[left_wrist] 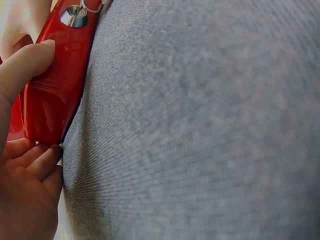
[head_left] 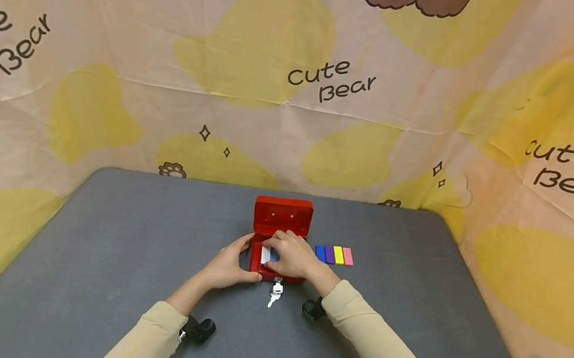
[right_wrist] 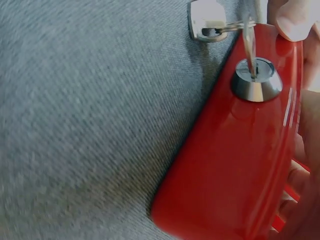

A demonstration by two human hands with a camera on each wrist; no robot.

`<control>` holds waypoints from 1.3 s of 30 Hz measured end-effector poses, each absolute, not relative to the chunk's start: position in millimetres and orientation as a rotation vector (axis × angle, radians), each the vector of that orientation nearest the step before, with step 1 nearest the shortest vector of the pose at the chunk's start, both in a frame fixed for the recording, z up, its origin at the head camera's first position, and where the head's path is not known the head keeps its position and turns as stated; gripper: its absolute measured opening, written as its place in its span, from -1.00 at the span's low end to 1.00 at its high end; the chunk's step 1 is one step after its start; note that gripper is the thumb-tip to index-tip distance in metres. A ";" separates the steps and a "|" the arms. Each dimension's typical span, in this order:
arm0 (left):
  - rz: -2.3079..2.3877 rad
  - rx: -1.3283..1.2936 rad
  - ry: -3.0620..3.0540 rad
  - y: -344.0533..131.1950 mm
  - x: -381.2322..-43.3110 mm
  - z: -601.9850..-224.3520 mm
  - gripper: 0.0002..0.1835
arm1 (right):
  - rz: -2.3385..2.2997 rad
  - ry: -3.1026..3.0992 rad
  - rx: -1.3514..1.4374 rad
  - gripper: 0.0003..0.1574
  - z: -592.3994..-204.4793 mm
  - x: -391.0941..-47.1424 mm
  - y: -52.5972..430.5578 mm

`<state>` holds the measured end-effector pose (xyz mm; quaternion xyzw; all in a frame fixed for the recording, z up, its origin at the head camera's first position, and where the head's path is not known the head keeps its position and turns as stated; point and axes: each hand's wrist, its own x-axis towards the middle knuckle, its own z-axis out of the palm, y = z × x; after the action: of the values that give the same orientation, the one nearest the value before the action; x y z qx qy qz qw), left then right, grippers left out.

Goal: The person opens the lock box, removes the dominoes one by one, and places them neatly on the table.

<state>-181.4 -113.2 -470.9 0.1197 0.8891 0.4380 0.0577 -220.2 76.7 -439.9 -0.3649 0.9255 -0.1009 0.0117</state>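
Observation:
A small red cash box (head_left: 255,267) stands on the table with its lid (head_left: 283,216) raised at the back. My left hand (head_left: 226,263) holds the box's left front corner, thumb on the front face and fingers against the left side. Inside the box, my right hand (head_left: 291,255) has its thumb and fingers curled at opposite ends of a flat white and blue thing (head_left: 265,254); the hand covers much of it. One key sits in the round silver lock (right_wrist: 255,80) on the front. Another key (head_left: 275,296) hangs from it by a ring.
Just right of the box lies a row of small flat strips (head_left: 334,255), blue, purple, yellow and pink. The grey table (head_left: 155,217) ends at a patterned cloth (head_left: 270,141) behind and at both sides. Black wrist cameras (head_left: 200,330) sit at both wrists.

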 end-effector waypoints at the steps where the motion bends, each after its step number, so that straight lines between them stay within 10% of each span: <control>1: 1.324 0.361 2.696 -113.3 -181.3 -470.8 0.01 | -0.319 2.887 -1.139 -0.42 -439.0 -220.0 77.3; 39: 1.338 0.367 2.695 -114.2 -182.1 -470.7 0.02 | -0.392 2.983 -1.213 -0.49 -406.2 -218.6 131.8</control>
<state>-182.1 -114.2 -470.7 0.1208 0.8877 0.4408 0.0554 -218.6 131.8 -406.2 -0.3734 0.9184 -0.1207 -0.0513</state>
